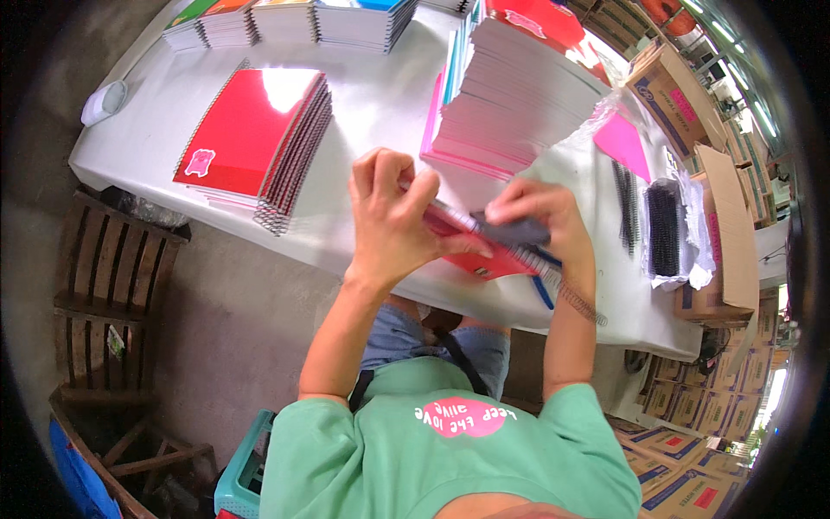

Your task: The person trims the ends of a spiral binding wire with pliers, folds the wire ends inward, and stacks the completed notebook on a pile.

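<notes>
In front of me, at the table's near edge, my left hand (389, 208) grips a red-covered notebook (493, 263) with fingers over its bound edge and thumb against the cover. A dark spiral coil (577, 300) runs along that edge, its loose end sticking out past my right wrist. My right hand (540, 212) is closed over a dark grey pad-like thing (521, 231), pressed near the coil; it is blurred and its exact kind is unclear. A blue pen-like stick (544, 291) lies beside the notebook, partly hidden.
Spiral-bound red notebooks (238, 130) are stacked at left. A tall stack of unbound sheets (519, 112) stands ahead, a pink sheet (622, 145) beside it. Black coils (664, 229) lie at right near an open carton (722, 233). A white cup (105, 103) sits far left.
</notes>
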Demonstrator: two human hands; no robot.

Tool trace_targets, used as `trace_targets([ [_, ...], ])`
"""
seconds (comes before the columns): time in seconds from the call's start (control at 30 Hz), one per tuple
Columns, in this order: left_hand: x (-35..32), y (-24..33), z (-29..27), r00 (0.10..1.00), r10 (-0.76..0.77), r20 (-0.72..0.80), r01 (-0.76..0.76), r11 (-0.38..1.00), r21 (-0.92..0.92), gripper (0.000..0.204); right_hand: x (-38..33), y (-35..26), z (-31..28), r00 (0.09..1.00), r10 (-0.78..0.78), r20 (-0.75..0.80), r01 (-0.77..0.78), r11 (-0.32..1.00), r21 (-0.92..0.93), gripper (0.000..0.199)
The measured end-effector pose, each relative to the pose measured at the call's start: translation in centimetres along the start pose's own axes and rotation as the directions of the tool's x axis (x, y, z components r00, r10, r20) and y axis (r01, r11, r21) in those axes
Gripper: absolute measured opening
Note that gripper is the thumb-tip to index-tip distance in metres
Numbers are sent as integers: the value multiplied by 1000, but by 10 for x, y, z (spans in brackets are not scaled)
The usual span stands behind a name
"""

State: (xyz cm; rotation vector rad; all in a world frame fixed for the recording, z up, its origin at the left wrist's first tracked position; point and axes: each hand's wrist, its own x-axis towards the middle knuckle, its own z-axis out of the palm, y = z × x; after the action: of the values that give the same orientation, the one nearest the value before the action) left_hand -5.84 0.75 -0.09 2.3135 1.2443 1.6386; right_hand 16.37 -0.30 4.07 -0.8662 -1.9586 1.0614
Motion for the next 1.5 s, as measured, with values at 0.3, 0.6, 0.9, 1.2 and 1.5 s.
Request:
trace_targets([
  [0.3,9,5,6,1000,0,-4,0,997,-80,73,6,14,-9,966,-109,-233,136,985,104,12],
  [0.6,4,-2,14,992,-129,7,127,957,-261,80,15,1,-3,942,-334,46,322,931,171,42],
  [0.9,3,-11,24,985,-171,26,166,893,-417,89,26,1,5,948,175,-267,-232,952,-198,24],
  [1.2,-3,-12,26,969,-246,25,221,813,-539,86,10,3,-5,826,51,-562,208,898,388,29],
  [1.5,-11,16,24,986,-166,1,160,949,-273,47,-29,-85,19,581,-163,-797,-198,922,-333,24],
])
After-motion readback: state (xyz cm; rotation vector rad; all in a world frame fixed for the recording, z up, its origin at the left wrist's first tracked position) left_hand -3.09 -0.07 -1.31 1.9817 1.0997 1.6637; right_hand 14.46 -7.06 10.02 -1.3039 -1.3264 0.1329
